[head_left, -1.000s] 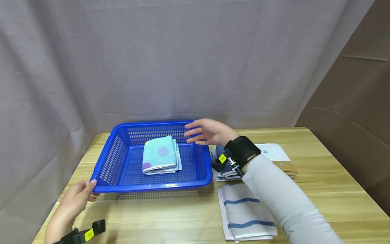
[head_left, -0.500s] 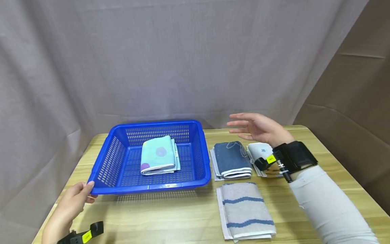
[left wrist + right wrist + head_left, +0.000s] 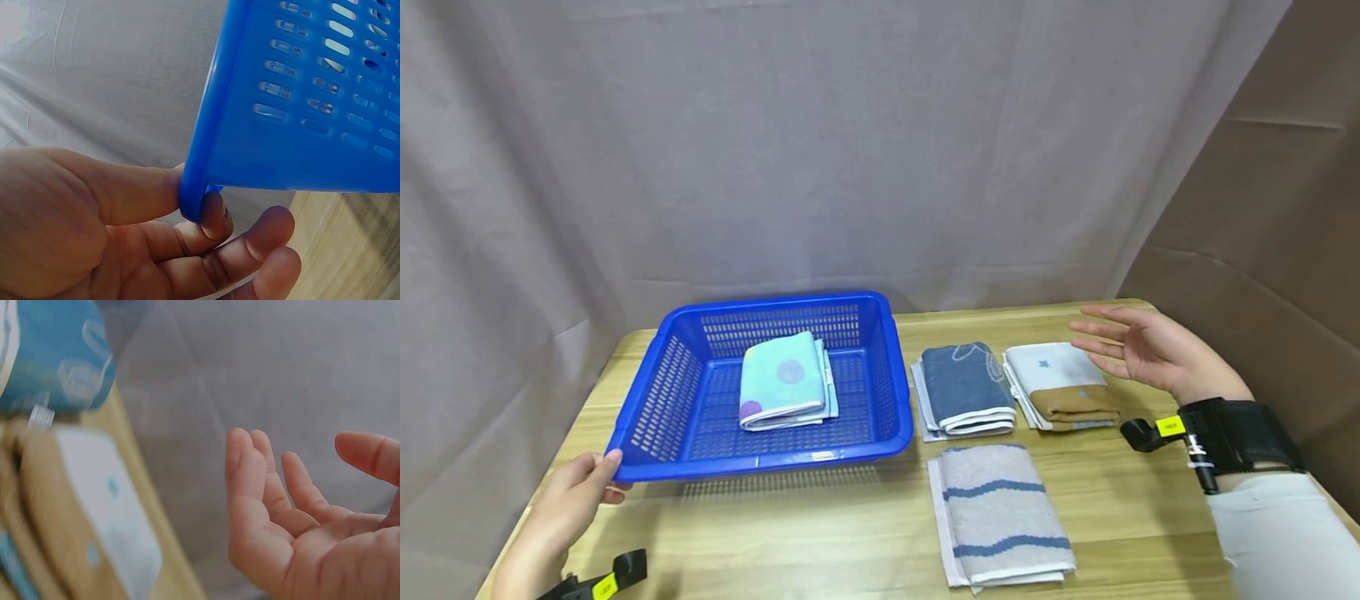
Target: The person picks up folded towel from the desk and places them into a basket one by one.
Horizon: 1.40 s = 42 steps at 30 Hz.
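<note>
A blue plastic basket [image 3: 760, 460] with slotted walls stands at the left of the table. Its near left corner is pinched by my left hand [image 3: 567, 500], thumb on the outside of the rim [image 3: 201, 137] and fingertips beneath. Inside the basket lies a folded light-blue towel [image 3: 782, 379] with coloured dots. My right hand [image 3: 1157, 350] is in the air at the right, fingers spread and relaxed, holding nothing. Closest to it is a folded white and brown towel [image 3: 1060, 383] with small stars, which also shows in the right wrist view as a blurred towel [image 3: 94, 512].
Between basket and star towel lies a folded dark-blue towel [image 3: 966, 387]. A grey towel [image 3: 1003, 517] with wavy blue stripes is in front of it. The wooden table [image 3: 775, 542] backs onto a grey curtain [image 3: 880, 150]; a brown cloth [image 3: 1285, 250] hangs at the right.
My right hand has moved from over the basket's right rim to the far right, uncovering the dark-blue and star towels. The left hand keeps its pinch on the basket corner.
</note>
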Each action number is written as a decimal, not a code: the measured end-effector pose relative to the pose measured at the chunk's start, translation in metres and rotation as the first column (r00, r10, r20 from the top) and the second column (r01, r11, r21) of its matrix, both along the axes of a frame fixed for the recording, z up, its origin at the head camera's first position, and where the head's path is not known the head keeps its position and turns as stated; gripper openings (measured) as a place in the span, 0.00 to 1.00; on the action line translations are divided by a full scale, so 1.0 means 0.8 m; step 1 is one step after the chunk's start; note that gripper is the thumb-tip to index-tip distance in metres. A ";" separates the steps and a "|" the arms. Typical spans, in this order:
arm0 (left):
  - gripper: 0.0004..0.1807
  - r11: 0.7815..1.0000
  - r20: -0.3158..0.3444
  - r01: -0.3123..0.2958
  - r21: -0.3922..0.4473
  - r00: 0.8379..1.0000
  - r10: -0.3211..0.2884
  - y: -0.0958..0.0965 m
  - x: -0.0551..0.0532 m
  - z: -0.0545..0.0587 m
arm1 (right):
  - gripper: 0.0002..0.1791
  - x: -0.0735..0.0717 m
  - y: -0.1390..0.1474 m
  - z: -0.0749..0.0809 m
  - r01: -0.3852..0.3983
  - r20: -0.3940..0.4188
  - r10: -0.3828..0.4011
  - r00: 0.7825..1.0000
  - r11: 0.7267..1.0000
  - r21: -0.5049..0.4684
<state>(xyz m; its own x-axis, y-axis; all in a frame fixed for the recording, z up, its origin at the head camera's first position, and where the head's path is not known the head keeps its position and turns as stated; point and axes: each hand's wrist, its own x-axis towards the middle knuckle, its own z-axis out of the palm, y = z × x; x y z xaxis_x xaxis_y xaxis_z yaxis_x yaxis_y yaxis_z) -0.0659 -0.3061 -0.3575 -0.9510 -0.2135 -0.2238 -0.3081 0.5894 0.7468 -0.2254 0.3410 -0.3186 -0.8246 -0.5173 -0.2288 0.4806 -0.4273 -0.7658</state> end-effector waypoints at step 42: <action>0.27 1.000 -0.002 0.022 -0.014 1.000 -0.022 -0.001 0.007 -0.001 | 0.18 0.014 0.055 -0.101 0.165 -0.050 -0.190 0.980 0.659 0.734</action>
